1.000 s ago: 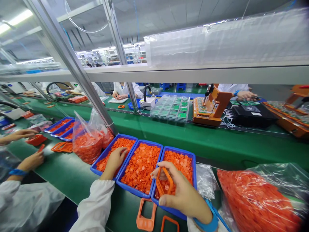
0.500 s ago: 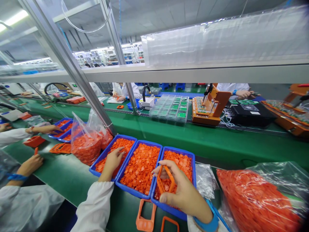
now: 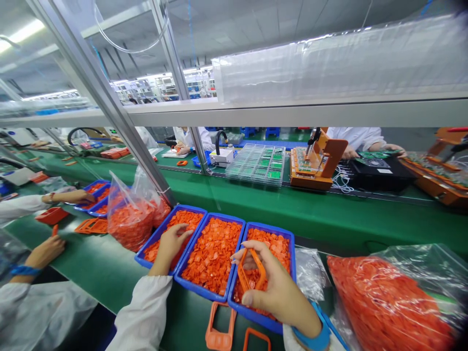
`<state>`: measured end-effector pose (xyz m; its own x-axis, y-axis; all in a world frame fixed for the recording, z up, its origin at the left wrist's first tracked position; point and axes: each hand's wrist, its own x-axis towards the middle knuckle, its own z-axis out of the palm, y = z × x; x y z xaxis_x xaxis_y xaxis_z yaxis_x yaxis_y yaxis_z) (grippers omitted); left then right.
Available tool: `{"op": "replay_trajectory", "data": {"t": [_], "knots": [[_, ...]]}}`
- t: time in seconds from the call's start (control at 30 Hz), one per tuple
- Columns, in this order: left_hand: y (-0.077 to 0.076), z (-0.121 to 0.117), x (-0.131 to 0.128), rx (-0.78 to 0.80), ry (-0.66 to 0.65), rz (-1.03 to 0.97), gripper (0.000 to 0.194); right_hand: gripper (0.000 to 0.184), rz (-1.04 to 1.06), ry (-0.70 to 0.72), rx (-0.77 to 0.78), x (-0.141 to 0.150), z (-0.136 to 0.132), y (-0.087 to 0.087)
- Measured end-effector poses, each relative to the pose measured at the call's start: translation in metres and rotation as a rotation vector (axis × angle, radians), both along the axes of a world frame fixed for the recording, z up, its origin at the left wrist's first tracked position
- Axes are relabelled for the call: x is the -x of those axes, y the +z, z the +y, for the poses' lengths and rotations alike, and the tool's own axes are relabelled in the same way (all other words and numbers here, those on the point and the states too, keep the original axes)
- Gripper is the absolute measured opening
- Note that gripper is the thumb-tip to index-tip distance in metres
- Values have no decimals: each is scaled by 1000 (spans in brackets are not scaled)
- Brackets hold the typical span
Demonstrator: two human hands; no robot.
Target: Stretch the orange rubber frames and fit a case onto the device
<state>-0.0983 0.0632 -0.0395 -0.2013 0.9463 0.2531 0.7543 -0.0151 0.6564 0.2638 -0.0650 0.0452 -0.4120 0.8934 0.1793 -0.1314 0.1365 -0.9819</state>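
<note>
My right hand [image 3: 272, 282] is closed on an orange plastic frame [image 3: 252, 270], holding it tilted above the right-hand blue bin [image 3: 292, 243]. My left hand [image 3: 172, 246] is over the left-hand blue bin [image 3: 148, 261], its thumb and fingers curved but apart among small orange plastic pieces [image 3: 188, 218]; nothing shows between them. Between the hands sits the middle blue bin [image 3: 199, 290], filled with similar orange pieces [image 3: 214, 248]. On the green bench in front of the bins lie an orange housing frame [image 3: 220, 329] and a thinner orange frame [image 3: 257, 336], partly cut off below.
A clear bag of orange parts [image 3: 387, 297] lies at the right, beside a crumpled clear bag [image 3: 310, 273]. Another filled bag [image 3: 131, 224] stands left of the bins. A co-worker's hand [image 3: 47, 251] is at far left. A metal post [image 3: 120, 117] rises behind the bins.
My right hand and the orange frame stay almost still. My left hand shifts only slightly, its thumb and finger a bit further right. Across the line, a co-worker's hands move to a green circuit board.
</note>
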Motion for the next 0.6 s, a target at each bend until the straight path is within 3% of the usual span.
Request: {"op": "replay_trajectory", "data": {"t": [0.1,0.23,0.47,0.6], "knots": [[14,-13,-15,-50,-35,-41,56,91,75,-31,-18,3,1,-4],[36,-38,-53,-71,-169,-138,45,96,198,-116,-94,8,3,-9],[90,-74,-146,4,-430,-696,39,98,295,-371,-321,12,4,-16],[103,-88,-182,13,-549,-990,34,87,226,-456,-355,6,3,-19]]}}
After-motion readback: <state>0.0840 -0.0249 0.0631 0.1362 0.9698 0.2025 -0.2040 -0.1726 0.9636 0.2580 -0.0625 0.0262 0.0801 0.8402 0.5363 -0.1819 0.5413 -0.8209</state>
